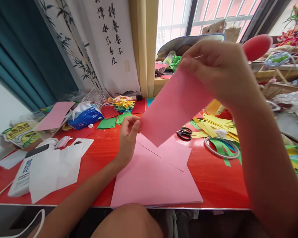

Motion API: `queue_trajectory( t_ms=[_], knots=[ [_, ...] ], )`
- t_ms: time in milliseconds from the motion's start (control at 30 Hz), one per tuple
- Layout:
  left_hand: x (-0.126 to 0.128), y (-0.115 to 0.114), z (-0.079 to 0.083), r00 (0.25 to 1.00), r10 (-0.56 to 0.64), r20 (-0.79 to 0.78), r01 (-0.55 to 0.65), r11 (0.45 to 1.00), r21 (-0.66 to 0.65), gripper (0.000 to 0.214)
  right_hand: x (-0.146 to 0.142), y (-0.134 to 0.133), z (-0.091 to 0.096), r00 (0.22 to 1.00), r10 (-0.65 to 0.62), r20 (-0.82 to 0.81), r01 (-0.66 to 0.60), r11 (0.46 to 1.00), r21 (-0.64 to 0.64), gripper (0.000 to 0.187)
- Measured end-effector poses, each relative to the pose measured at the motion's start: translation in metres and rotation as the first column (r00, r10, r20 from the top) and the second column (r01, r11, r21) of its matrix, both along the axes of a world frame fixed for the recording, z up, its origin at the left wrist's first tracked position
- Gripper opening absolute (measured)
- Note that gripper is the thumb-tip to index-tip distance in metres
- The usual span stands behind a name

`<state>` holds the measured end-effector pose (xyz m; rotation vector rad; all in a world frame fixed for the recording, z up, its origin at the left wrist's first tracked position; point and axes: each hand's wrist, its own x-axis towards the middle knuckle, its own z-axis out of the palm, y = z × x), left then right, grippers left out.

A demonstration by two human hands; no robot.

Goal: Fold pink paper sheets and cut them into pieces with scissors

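Note:
A rectangular sheet of pink paper (172,105) is stretched between my two hands, tilted above the table. My left hand (129,138) pinches its lower left end between thumb and fingers. Higher up and to the right, my right hand (213,67) grips the sheet's upper edge, with fingers curled over it. Beneath it, a stack of pink paper (151,185) lies on the red table near the front edge, a loose cut pink piece (175,150) resting on top. Black-handled scissors (185,134) lie just behind the raised sheet's lower right side.
Yellow paper strips (218,125) and a roll of tape (206,147) lie on the right. White sheets (56,172) and a white box (20,178) are on the left. A blue tissue pack (85,117) and a folded-paper cluster (124,103) stand at the back, near green paper squares (106,123).

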<state>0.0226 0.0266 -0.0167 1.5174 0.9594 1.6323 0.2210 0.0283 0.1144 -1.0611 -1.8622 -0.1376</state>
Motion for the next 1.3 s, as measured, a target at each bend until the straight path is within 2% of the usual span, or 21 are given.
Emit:
queue_trajectory(
  t_ms=[67, 100, 133, 200, 233, 300, 367, 400, 467, 533, 667, 867, 1133, 1300],
  knots=[
    [-0.001, 0.002, 0.0, 0.998, -0.058, 0.037, 0.06, 0.996, -0.061, 0.018, 0.01, 0.004, 0.0, 0.994, -0.055, -0.098, 0.039, 0.987, -0.157, 0.015],
    [-0.002, 0.003, 0.0, 0.997, -0.06, 0.038, 0.063, 0.995, -0.083, 0.018, 0.014, 0.01, -0.002, 0.992, -0.079, -0.101, 0.046, 0.954, -0.298, 0.016],
    [-0.003, 0.005, -0.001, 0.999, -0.044, 0.025, 0.046, 0.994, -0.097, 0.018, 0.018, 0.017, -0.007, 0.994, -0.07, -0.08, 0.026, 0.889, -0.458, 0.015],
    [-0.005, 0.009, -0.003, 0.999, 0.0, -0.038, -0.004, 0.994, -0.113, 0.018, 0.021, 0.034, -0.022, 0.998, 0.045, -0.032, -0.055, 0.711, -0.701, 0.017],
    [-0.005, 0.011, -0.003, 0.996, 0.0, -0.084, -0.011, 0.992, -0.126, 0.019, 0.019, 0.042, -0.032, 0.995, 0.099, -0.026, -0.085, 0.646, -0.759, 0.018],
    [-0.006, 0.015, -0.004, 0.985, -0.062, -0.164, 0.032, 0.983, -0.182, 0.021, 0.008, 0.053, -0.051, 0.987, 0.161, -0.009, -0.101, 0.579, -0.809, 0.017],
    [-0.006, 0.017, -0.005, 0.97, -0.152, -0.189, 0.103, 0.964, -0.246, 0.022, -0.01, 0.058, -0.067, 0.98, 0.199, 0.009, -0.091, 0.492, -0.866, 0.014],
    [-0.006, 0.017, -0.005, 0.965, -0.186, -0.187, 0.132, 0.955, -0.267, 0.022, -0.019, 0.058, -0.074, 0.974, 0.225, -0.001, -0.109, 0.469, -0.877, 0.014],
    [-0.006, 0.019, -0.006, 0.961, -0.217, -0.174, 0.164, 0.947, -0.275, 0.021, -0.036, 0.057, -0.086, 0.956, 0.29, -0.037, -0.177, 0.472, -0.864, 0.018],
    [-0.007, 0.022, -0.008, 0.969, -0.204, -0.138, 0.162, 0.95, -0.267, 0.019, -0.046, 0.056, -0.093, 0.95, 0.3, -0.083, -0.228, 0.488, -0.842, 0.022],
    [-0.011, 0.026, -0.013, 0.982, -0.188, -0.033, 0.171, 0.943, -0.284, 0.023, -0.051, 0.058, -0.1, 0.94, 0.318, -0.123, -0.279, 0.511, -0.813, 0.024],
    [-0.012, 0.026, -0.012, 0.978, -0.21, 0.015, 0.204, 0.93, -0.306, 0.027, -0.055, 0.059, -0.101, 0.945, 0.327, -0.009, -0.239, 0.67, -0.703, 0.022],
    [-0.013, 0.027, -0.012, 0.968, -0.234, 0.093, 0.251, 0.928, -0.274, 0.025, -0.062, 0.05, -0.097, 0.933, 0.361, 0.016, -0.291, 0.778, -0.556, 0.014],
    [-0.012, 0.025, -0.01, 0.966, -0.233, 0.111, 0.255, 0.927, -0.274, 0.022, -0.064, 0.048, -0.095, 0.955, 0.291, 0.049, -0.228, 0.833, -0.505, 0.013]
  ],
)
